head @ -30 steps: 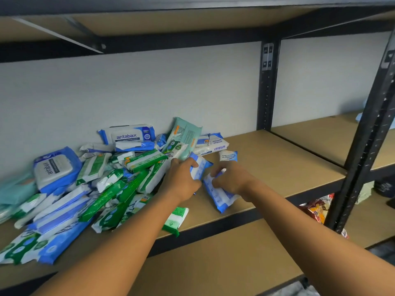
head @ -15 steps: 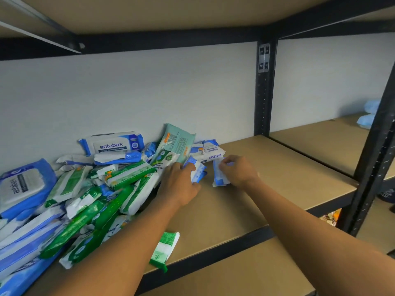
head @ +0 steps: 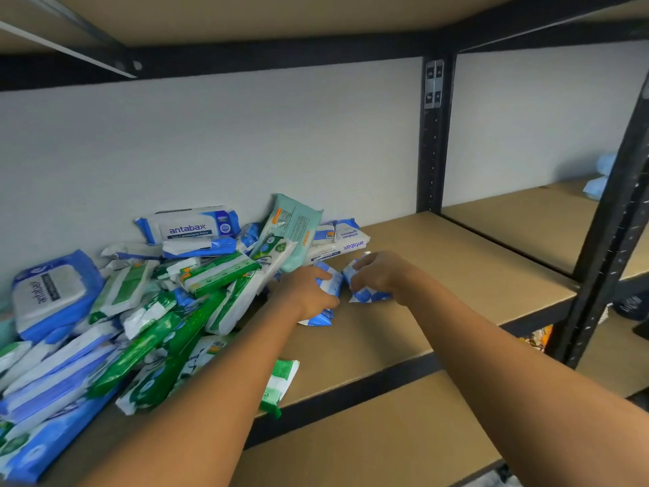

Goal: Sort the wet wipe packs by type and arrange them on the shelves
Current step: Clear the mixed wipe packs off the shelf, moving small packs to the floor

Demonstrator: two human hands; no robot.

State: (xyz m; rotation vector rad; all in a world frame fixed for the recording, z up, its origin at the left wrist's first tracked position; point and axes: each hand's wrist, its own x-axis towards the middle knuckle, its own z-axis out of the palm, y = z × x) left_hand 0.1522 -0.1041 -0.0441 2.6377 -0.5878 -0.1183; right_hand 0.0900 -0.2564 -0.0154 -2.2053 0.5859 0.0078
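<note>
Spanning the view, the brown shelf point(head: 439, 275) bears a heap of wet wipe packs point(head: 140, 311) on its left, where the left hand point(head: 307, 293) grips a small blue-and-white pack point(head: 332, 281) and the right hand point(head: 381, 275), just beside it, curls round a second blue-and-white pack point(head: 368, 296).

We record the brand "antabax" on three packs: upright on the rear white-and-blue pack point(head: 191, 227), upside down on the rightmost white pack point(head: 347, 243), and turned sideways on the large blue pack point(head: 49, 293) at far left. Smaller print beneath each we cannot read.
</note>
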